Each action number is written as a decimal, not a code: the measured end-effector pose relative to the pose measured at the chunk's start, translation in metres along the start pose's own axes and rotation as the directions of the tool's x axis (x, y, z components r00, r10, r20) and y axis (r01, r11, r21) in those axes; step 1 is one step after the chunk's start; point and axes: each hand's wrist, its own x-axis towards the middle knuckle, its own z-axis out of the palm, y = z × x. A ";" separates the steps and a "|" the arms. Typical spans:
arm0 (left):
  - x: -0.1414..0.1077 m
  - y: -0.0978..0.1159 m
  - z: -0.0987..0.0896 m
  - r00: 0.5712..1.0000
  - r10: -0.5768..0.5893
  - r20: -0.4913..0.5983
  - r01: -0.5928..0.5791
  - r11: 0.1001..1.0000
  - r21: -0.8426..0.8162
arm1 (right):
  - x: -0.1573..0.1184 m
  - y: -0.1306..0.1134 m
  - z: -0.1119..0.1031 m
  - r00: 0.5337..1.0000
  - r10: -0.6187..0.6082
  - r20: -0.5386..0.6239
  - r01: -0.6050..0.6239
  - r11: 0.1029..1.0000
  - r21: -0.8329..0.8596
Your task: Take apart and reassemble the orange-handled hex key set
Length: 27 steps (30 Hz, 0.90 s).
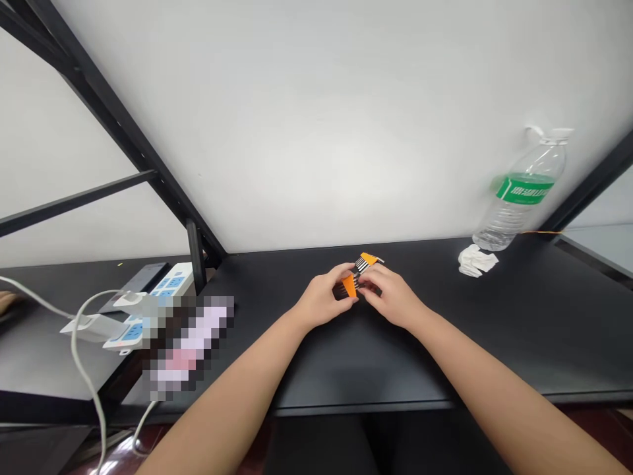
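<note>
A hex key set (349,286) with an orange holder and several metal keys is between my hands, over the middle of the black desk. My left hand (326,297) grips the orange holder from the left, thumb below and fingers above. From the right, the bent fingers of my right hand (388,293) close on the metal keys by the holder; exactly which key they pinch is hidden. Just beyond the fingertips shows a second orange piece (368,258) with silver keys in it, partly covered by my right hand.
At the back right, a clear plastic bottle (527,188) with a green label leans by the wall, a crumpled tissue (475,261) in front. On the left lie a power strip (173,284) with plugs and a cable (82,369), beside a blurred-out object (192,346). Black metal frame bars (119,132) rise there.
</note>
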 end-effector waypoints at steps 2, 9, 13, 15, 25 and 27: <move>0.000 -0.001 0.000 1.000 -0.010 -0.005 0.010 1.000 -0.008 | 0.000 0.004 0.000 0.999 -0.032 -0.003 0.032 0.999 -0.023; 0.000 0.002 0.000 0.999 -0.019 -0.028 0.019 1.000 0.004 | -0.001 0.004 0.005 0.999 -0.004 0.040 0.014 0.968 -0.249; 0.000 0.002 0.000 1.000 -0.018 -0.014 0.018 0.999 0.048 | -0.003 0.003 0.008 0.994 0.072 0.076 -0.040 0.932 -0.360; 0.000 0.002 -0.001 1.000 -0.025 -0.013 0.026 0.997 0.078 | -0.003 0.002 0.009 0.994 0.075 0.086 -0.039 0.931 -0.362; 0.002 0.002 0.002 1.000 0.008 0.018 -0.010 0.996 0.090 | 0.002 0.007 -0.001 0.982 0.181 0.058 -0.142 0.899 -0.414; 0.003 -0.002 0.001 1.000 -0.001 0.001 0.001 0.994 0.110 | 0.001 0.016 -0.011 0.972 0.226 0.061 -0.183 0.897 -0.403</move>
